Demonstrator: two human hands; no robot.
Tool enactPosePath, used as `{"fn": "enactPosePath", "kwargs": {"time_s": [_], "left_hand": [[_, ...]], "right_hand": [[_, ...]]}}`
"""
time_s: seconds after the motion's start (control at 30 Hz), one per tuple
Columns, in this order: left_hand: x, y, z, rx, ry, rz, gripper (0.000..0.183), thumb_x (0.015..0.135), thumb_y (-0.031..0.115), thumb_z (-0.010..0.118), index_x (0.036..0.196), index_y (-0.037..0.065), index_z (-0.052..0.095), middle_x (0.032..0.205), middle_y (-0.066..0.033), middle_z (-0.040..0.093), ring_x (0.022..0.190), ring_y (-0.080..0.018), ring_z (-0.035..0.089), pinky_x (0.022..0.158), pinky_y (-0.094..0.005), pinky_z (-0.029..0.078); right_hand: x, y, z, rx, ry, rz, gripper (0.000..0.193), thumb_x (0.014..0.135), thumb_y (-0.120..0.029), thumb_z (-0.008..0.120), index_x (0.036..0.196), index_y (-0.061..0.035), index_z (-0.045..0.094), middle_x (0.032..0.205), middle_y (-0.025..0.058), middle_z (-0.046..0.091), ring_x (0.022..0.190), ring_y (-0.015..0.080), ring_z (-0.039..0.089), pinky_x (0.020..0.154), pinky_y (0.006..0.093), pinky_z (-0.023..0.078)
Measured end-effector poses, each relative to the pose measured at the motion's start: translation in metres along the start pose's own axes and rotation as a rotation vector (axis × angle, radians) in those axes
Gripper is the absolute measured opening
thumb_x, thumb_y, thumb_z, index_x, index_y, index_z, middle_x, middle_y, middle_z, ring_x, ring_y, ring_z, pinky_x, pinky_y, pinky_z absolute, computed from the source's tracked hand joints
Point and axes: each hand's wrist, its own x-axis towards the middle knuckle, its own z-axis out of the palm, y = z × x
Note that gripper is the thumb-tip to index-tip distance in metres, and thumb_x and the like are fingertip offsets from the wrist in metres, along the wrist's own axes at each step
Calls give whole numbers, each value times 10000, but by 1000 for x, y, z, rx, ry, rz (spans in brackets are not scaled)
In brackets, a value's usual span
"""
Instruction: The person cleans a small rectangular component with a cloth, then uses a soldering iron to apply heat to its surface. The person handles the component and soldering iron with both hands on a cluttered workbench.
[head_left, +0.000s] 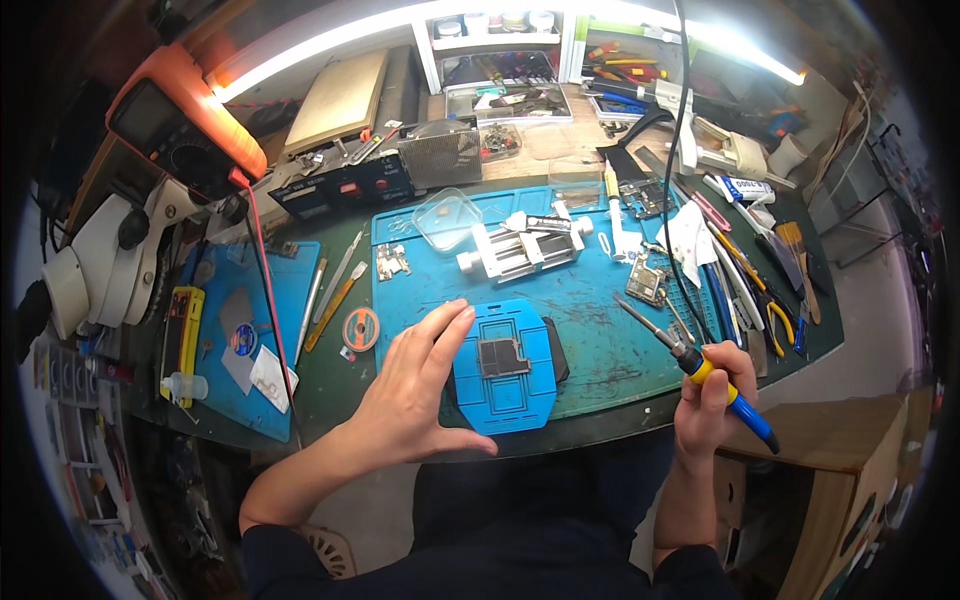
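Note:
In my right hand (708, 405) is a soldering iron (737, 405) with a blue and yellow handle; its metal tip points up and left over the mat. My left hand (415, 375) is spread beside a blue silicone pad (540, 400), thumb and fingers apart around its left edge, holding nothing. A small dark grey circuit board piece (503, 356) lies in the middle of the pad. Under the pad a black base (560, 355) sticks out on the right. Beyond it stands a silver clamp fixture (525, 250). The iron's tip is well apart from the board piece.
A solder spool (360, 328), tweezers and a blue mat (235, 380) lie left. An orange multimeter (185, 125) and a white microscope (110, 255) stand at the far left. Right, pliers (772, 318), brushes and a circuit board (646, 280) crowd the bench. A black cable (683, 120) hangs down.

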Motion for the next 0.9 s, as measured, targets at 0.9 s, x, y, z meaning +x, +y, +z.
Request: {"fn": "enactPosePath", "kwargs": {"time_s": [0.9], "left_hand": [[-11,12,-18,-108,22,-228,1125,801,188,909,1671,46,211,1388,-135,565,1300,-333,506,1148,-447,376]], "right_hand": [[67,-41,112,-563,-1012,-450,425,805,-135,810,1188,-102,630,1090,124,708,1079,341,662,902,435,508]]}}
